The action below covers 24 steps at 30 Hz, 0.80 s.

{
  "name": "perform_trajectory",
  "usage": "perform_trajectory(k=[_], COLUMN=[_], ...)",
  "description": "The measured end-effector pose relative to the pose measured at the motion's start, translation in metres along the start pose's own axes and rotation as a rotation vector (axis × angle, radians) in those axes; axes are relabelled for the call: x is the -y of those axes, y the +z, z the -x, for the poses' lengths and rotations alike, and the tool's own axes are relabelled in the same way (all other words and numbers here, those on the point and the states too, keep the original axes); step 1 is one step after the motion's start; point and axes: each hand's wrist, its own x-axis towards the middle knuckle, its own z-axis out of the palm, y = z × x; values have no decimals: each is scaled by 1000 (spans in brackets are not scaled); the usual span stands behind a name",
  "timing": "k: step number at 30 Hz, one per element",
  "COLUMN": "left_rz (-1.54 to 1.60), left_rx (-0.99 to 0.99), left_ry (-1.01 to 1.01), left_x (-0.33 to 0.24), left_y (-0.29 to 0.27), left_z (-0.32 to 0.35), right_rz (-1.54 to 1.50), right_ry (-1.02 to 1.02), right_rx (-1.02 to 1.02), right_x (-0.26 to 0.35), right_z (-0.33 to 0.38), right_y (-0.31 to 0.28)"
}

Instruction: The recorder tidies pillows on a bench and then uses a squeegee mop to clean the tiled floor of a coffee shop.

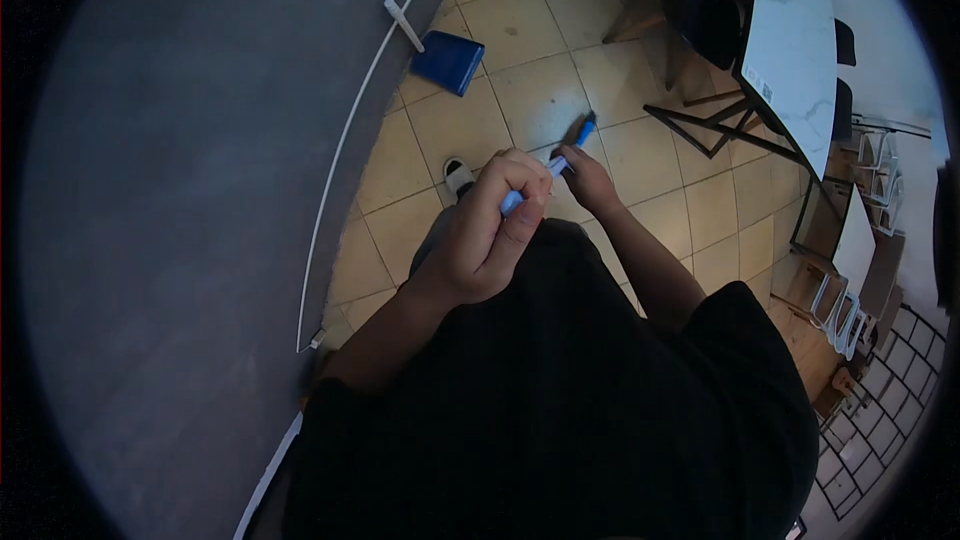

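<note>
A long-handled broom slants down and away in front of me, with its pale blue and white handle (558, 167) between my two hands. My left hand (497, 225) is wrapped round the top end of the handle, close to my body. Further along the shaft, my right hand (587, 180) grips it too. The blue broom head (586, 130) is down at the tiled floor, with dark bristles beside it. A blue dustpan (448, 63) with an upright white handle stands by the grey wall, ahead and to the left, apart from the broom.
The grey wall (200, 190) runs along my left, with a white cable on it. Ahead to the right stand a white-topped table (790, 50) on black legs and dark chairs (703, 5). More white chairs (840, 315) are far right. One shoe (457, 175) shows on the floor tiles.
</note>
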Motion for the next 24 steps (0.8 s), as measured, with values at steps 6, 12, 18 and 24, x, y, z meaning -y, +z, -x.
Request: perform_trajectory(k=[6, 12, 18, 24], left_rz=[19, -134, -133, 92], left_rx=[67, 37, 219, 303], left_ry=[-74, 68, 232, 203], left_x=[62, 80, 16, 6], left_y=[-80, -103, -129, -129], left_z=[-23, -45, -64, -64], right_rz=[14, -156, -146, -42], right_ry=[146, 53, 16, 245], right_rx=[-133, -160, -126, -209], right_x=[-21, -5, 85, 96], right_z=[-91, -189, -186, -123], right_y=[47, 85, 45, 24])
